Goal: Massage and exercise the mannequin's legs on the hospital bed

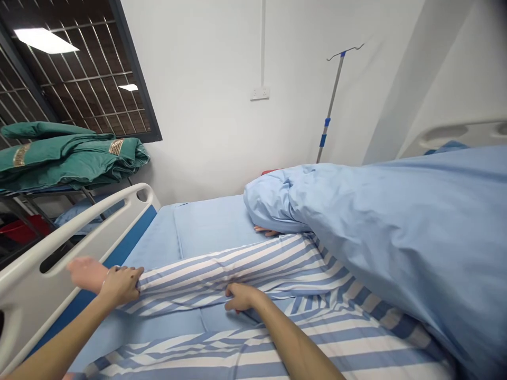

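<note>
My left hand (120,286) is closed round the ankle of a leg, at the cuff of its blue-and-white striped trouser leg (190,278). The smooth pink foot (87,272) sticks out beyond my hand, close to the bed's end board. Around mid-leg, my right hand (242,297) grips the near underside of the same trouser leg; its fingertips are partly hidden. A second striped trouser leg (222,352) lies nearer to me, below my right forearm. Fingers of another hand (266,231) show from under the blue quilt (356,211), which covers the upper body.
The light-blue mattress (209,219) is bounded on the left by a white and blue end board (114,211). Folded green garments (75,155) lie on a rack beside the window. An IV pole (330,105) stands by the far wall, right of a wall socket (260,94).
</note>
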{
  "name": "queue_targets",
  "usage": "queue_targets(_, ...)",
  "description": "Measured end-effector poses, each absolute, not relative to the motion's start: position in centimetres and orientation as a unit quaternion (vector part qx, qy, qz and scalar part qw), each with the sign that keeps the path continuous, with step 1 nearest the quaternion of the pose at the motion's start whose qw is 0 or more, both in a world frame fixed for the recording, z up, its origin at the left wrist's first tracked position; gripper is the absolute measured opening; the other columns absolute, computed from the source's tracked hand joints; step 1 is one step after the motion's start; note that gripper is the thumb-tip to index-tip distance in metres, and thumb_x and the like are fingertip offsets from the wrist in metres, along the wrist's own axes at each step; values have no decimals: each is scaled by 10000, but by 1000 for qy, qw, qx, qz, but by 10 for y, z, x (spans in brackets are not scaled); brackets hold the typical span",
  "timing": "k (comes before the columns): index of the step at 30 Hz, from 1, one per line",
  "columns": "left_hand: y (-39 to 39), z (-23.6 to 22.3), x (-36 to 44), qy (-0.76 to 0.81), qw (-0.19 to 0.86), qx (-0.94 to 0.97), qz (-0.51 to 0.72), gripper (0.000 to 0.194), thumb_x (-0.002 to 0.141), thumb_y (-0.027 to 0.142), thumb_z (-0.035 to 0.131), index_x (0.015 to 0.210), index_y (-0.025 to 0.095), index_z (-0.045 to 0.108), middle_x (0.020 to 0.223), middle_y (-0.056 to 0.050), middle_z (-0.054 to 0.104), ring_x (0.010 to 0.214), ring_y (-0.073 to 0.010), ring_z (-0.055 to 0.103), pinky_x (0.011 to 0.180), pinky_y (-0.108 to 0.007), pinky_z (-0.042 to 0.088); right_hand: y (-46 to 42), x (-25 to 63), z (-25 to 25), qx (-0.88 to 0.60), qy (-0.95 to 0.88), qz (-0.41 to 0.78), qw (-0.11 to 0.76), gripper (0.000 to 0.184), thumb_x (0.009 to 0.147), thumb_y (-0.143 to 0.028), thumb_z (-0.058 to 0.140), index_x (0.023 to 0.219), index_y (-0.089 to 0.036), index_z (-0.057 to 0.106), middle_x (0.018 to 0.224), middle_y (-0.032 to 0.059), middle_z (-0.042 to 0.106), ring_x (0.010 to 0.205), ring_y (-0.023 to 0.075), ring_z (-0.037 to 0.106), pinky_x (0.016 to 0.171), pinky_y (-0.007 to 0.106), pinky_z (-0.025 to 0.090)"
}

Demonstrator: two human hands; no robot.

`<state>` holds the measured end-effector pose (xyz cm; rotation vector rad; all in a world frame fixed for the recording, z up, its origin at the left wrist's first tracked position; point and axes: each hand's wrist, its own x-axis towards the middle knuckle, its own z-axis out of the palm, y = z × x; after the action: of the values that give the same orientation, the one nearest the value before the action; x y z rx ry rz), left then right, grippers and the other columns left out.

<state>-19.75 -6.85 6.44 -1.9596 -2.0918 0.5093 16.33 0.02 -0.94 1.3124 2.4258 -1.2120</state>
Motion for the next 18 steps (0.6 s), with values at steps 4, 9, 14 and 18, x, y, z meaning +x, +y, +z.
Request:
queue_targets(4, -63, 124, -187, -705, 135, -672, 180, 301, 602, 273, 455, 864, 196, 580, 837, -98, 641, 854, -308, 552, 766, -432, 332, 1, 165, -10, 438, 811, -383, 63, 417, 607, -255, 546, 1012, -163, 584, 599, 14, 641, 609, 169, 594, 513, 223, 387)
queue_targets(9, -66, 168, -168, -715, 146, -656, 195, 306, 590, 286, 477, 865, 206, 583, 849, -96, 638, 840, -294, 559, 776, -415, 335, 3, 169, -9, 470, 819, -329, -19, 576, 630, -269, 546, 1187, -131, 488, 984, 131, 647, 887, 235, 609, 705, 277, 436)
queue_targets(14, -81, 150, -170, -718, 136, -654, 196, 313, 576, 260, 482, 869, 206, 578, 840, -90, 641, 853, -306, 563, 772, -425, 342, -2, 170, -7, 490, 823, -282, -53, 497, 722, -352, 471, 1158, -120, 531, 1178, 173, 543, 1061, 279, 526, 823, 320, 403)
queue_targets(18, -91, 116, -173, -745, 115, -636, 165, 355, 598, 244, 458, 931, 211, 574, 907, -104, 641, 912, -327, 555, 781, -449, 348, -5, 170, 1, 482, 835, -246, -103, 380, 759, -318, 430, 1024, -112, 609, 1065, 160, 610, 994, 263, 565, 789, 292, 405)
